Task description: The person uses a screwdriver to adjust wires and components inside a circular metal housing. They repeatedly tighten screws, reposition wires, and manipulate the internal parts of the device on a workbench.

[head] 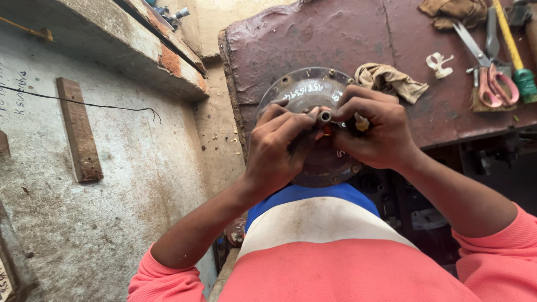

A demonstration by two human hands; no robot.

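A round, dark metal flange plate (305,89) with bolt holes around its rim lies at the near edge of a worn maroon workbench (335,39). Both hands meet over its centre. My left hand (277,148) pinches a small grey metal tube end (324,116) between thumb and fingers. My right hand (375,131) is closed around a small tool with a yellowish tip (362,123), pressed against the same spot. The fingers hide the middle of the plate.
A crumpled beige rag (391,81) lies just behind the plate. Pink-handled scissors (492,78), a brush, a yellow-and-green handled tool (517,56) and another rag (456,11) sit at the bench's far right. A rough concrete wall with a wooden strip (78,128) stands left.
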